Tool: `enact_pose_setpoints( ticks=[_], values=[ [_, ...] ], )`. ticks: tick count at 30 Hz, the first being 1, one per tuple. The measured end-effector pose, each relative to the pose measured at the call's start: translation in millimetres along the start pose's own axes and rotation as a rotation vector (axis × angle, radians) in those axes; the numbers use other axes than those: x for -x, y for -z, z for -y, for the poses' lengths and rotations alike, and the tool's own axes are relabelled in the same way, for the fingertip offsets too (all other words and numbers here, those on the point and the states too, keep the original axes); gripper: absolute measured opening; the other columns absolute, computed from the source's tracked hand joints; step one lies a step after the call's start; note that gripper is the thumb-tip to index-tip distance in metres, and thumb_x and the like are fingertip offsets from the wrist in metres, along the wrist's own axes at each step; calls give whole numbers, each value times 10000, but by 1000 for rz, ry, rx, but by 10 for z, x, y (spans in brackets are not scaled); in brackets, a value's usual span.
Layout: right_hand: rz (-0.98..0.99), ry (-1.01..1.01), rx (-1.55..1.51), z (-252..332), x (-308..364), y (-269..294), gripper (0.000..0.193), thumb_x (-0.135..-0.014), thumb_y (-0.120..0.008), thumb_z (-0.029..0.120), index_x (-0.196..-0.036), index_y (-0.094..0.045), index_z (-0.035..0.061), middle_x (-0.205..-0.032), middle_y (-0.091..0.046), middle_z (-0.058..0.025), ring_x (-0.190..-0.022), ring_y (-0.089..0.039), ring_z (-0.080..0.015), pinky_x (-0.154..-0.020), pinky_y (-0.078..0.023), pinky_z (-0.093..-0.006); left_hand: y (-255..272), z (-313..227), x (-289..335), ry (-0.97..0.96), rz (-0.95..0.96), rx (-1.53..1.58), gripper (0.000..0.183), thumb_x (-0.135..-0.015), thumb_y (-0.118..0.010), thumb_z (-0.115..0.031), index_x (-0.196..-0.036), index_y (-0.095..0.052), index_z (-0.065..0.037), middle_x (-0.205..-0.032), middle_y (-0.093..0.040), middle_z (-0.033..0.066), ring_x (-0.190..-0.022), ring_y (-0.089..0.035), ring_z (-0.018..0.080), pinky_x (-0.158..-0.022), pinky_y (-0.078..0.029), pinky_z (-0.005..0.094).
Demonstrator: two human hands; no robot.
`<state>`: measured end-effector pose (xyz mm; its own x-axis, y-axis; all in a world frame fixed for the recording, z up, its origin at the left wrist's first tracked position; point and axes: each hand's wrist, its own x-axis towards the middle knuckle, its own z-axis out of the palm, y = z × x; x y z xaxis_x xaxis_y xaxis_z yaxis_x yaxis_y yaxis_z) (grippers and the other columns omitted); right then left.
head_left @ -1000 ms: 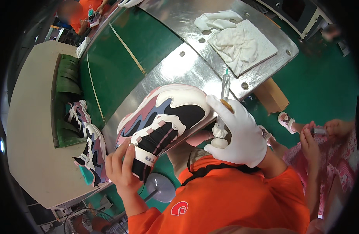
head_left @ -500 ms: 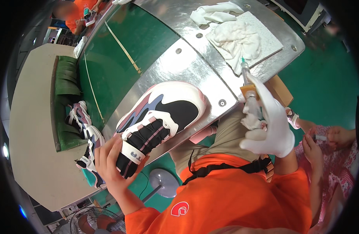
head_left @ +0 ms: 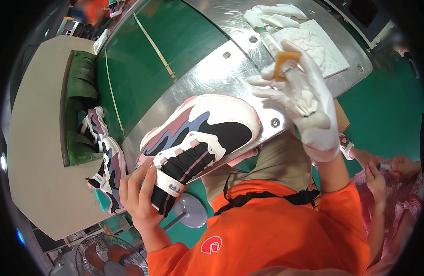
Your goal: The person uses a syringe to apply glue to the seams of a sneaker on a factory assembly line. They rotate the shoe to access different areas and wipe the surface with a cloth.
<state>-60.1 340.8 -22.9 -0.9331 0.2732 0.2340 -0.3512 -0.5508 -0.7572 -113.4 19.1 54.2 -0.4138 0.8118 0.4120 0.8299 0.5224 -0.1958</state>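
My bare left hand (head_left: 140, 191) grips a sneaker (head_left: 230, 112) by its tongue and collar. The shoe is white, black, mauve and blue, and lies tilted at the table's near edge with its toe to the right. In my white-gloved right hand (head_left: 313, 108) is a clear syringe (head_left: 270, 45) with a brown square collar (head_left: 286, 64) and a green tip. The glove is turned palm up, some fingers stretched out past the collar. The syringe's tip points away, just left of a crumpled white cloth (head_left: 308, 39) on a pale board.
A green belt (head_left: 175, 34) runs beside the steel table (head_left: 202, 76). On the left, two more sneakers (head_left: 111, 168) are by a green slotted flap (head_left: 80, 96) on a beige surface. A fan (head_left: 110, 257) stands at lower left; another person's hands (head_left: 377, 177) are at the right.
My right hand has moved up and left over the table with the syringe, rolling palm up. The sneaker has shifted slightly right in my left hand. The whole view has swung a little.
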Motion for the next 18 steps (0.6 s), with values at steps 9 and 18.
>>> enact_pose_setpoints(
  ticks=[9,18],
  values=[
    [86,-23,-98,-214,-35,-151,1064,-565,-696,-43,-1501,-192,2,-1324,-432,-136,-1268,-497,-300,-1071,-394,-404,62,33,-58,67,90,39,661,-601,-875,-259,-1161,-598,-43,-1098,-677,155,-862,-622,298,-727,-468,373],
    [-117,142,-2,-105,216,43,1139,-538,-756,125,-1506,-168,8,-1354,-405,-121,-1174,-497,-243,-1054,-415,-431,91,232,-457,155,218,268,691,-508,-896,-174,-1116,-606,-19,-1050,-654,164,-915,-614,331,-814,-482,401]
  ],
)
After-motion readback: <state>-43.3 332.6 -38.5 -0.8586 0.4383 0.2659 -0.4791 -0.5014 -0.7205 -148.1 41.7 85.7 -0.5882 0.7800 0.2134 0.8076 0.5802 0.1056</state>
